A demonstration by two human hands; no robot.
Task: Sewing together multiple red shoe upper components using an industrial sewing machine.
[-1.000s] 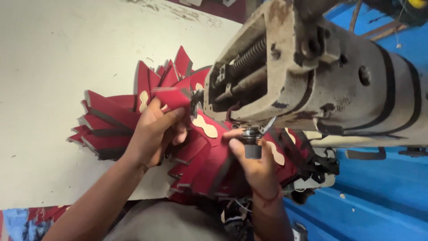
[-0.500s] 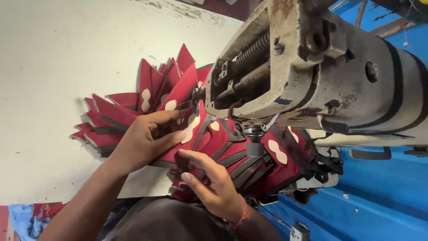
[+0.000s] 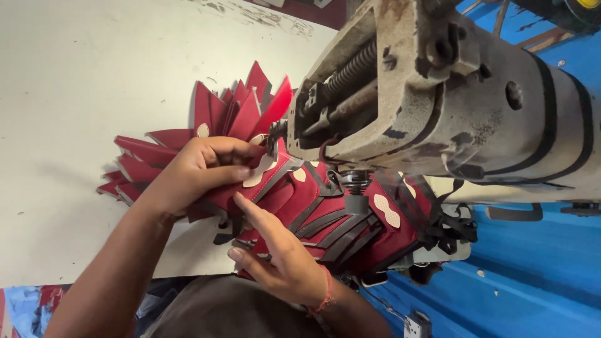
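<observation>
A red shoe-upper piece (image 3: 266,178) with grey straps and a pale oval patch is presented at the needle area of an old industrial sewing machine (image 3: 438,100). The piece is pinched between thumb and curled fingers of the left hand (image 3: 194,172), which is closed on its upper edge; the right hand (image 3: 282,256) is laid nearly flat, fingers extended, upon the chained pieces (image 3: 350,219) below, pressing rather than gripping (nothing is enclosed by it). The held piece lies just beside the presser foot (image 3: 355,184), at the head of a row of like pieces trailing to a red stack (image 3: 231,112) on the table.

Risks, as judged: fingertips are near the needle and could be caught if the machine is run; the loose dark straps (image 3: 447,228) could be snagged or sewn crooked if the piece slips.

The work is carried on a pale, scuffed tabletop (image 3: 94,81); a blue floor (image 3: 538,275) is seen beneath.
</observation>
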